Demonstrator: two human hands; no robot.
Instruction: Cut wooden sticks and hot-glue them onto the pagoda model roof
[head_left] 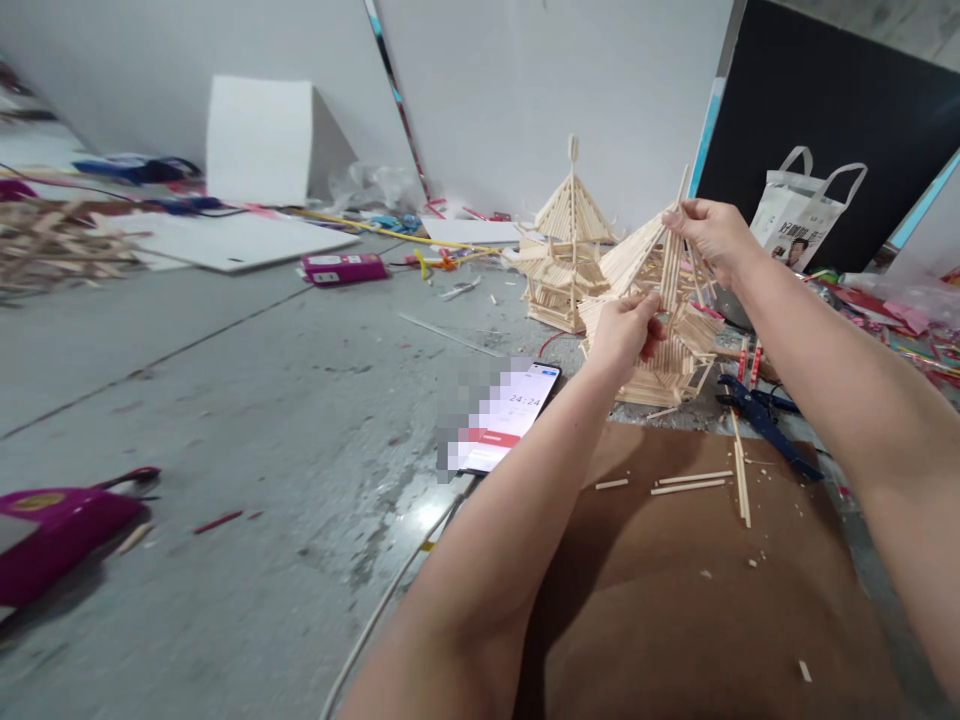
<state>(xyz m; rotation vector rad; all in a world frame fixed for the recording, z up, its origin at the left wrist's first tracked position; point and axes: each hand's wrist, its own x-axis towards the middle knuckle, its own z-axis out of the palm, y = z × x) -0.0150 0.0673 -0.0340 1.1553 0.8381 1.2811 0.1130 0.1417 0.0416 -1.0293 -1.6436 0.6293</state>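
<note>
Just beyond the far edge of the brown board (712,620) stands the nearer stick model (660,375), a tiered tower of thin pale sticks, with both hands at its pointed roof (634,258). The right hand (716,238) has thumb and forefinger pinched on the sticks at the roof's peak. Lower down, the left hand (624,335) is at the roof's bottom edge, fingers curled inward; whether they grip a stick, I cannot tell. Farther from the board, behind that model and to its left, a second stick model (559,265) stands upright with a finial on top. Loose sticks (691,488) lie on the board, and blue pliers (769,425) lie across its far right corner. Left of the board, near its far end, a phone (517,420) lies face up on the grey floor (225,400), showing 24:24. A white bag (795,215) stands well beyond the board's far right corner.
</note>
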